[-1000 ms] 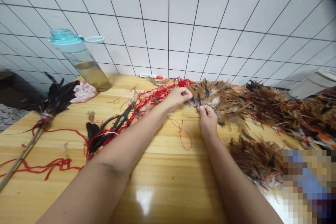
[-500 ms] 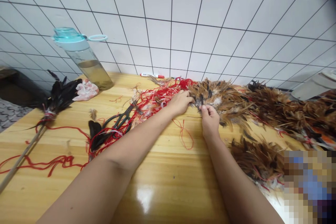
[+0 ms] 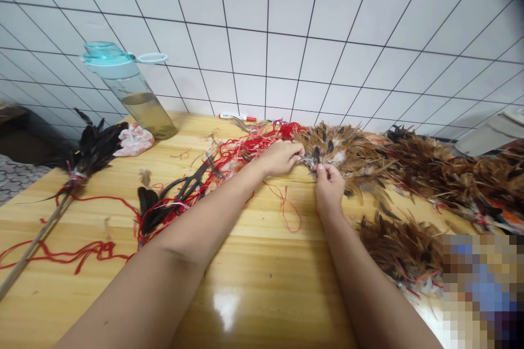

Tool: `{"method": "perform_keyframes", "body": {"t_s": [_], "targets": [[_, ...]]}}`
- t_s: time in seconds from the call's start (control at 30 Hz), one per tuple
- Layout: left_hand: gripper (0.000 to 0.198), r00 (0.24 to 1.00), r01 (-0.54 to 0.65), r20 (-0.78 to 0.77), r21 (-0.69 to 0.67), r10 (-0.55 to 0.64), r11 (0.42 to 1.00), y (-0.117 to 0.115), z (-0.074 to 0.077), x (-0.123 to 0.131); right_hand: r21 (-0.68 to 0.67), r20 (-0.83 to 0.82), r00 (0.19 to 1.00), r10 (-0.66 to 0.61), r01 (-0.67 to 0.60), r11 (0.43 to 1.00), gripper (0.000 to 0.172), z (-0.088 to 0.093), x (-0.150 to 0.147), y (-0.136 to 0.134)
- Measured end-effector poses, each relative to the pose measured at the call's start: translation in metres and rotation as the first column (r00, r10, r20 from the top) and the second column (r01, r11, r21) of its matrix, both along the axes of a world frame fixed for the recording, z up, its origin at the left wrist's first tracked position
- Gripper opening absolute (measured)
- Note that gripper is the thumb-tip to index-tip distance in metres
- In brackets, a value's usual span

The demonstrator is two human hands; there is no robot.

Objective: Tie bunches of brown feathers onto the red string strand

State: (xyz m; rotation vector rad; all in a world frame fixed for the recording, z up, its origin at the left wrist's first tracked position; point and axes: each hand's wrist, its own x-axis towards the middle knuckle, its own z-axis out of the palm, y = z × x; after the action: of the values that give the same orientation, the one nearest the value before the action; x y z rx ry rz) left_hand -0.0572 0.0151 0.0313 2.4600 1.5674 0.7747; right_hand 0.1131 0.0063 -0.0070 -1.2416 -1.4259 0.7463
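A long strip of brown feathers (image 3: pixel 360 152) lies across the far right of the wooden table (image 3: pixel 254 262). My left hand (image 3: pixel 282 156) is closed in a pinch on the left end of that strip. My right hand (image 3: pixel 328 185) is closed just beside it, thumb and fingers pinching the feathers' lower edge. The two hands almost touch. A tangle of red string (image 3: pixel 245 152) lies just left of my left hand, and loose red threads (image 3: pixel 286 210) run under my forearms.
Black scissors (image 3: pixel 186 190) lie in the string left of my left arm. A stick with black feathers bound in red (image 3: pixel 77 166) lies at the left edge. A teal-lidded bottle (image 3: pixel 133 92), a pink cloth (image 3: pixel 133 140) and a marker (image 3: pixel 237 118) stand by the tiled wall.
Both hands stay at the left end of the feather strip. The left hand dipped, then lifted a little. The right hand's fingers moved closer to it.
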Motion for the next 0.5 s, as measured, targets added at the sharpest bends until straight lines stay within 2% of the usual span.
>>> {"method": "perform_keyframes", "body": {"t_s": [0.17, 0.3, 0.5], "targets": [[0.017, 0.992, 0.116, 0.057, -0.082, -0.111, 0.990, -0.0002, 0.0014, 0.0033, 0.057, 0.123, 0.991, -0.046, 0.039, 0.998, 0.027, -0.0031, 0.0026, 0.0017], [0.018, 0.996, 0.092, -0.006, -0.073, -0.093, 0.993, -0.0013, 0.0039, 0.0037, 0.097, 0.194, 0.980, -0.053, 0.035, 0.995, 0.027, -0.0036, 0.0034, 0.0018], [0.020, 0.988, 0.091, -0.120, -0.043, -0.095, 0.995, -0.0030, 0.0083, 0.0024, 0.105, 0.209, 0.976, -0.067, 0.046, 0.993, 0.028, -0.0051, 0.0035, 0.0024]]}}
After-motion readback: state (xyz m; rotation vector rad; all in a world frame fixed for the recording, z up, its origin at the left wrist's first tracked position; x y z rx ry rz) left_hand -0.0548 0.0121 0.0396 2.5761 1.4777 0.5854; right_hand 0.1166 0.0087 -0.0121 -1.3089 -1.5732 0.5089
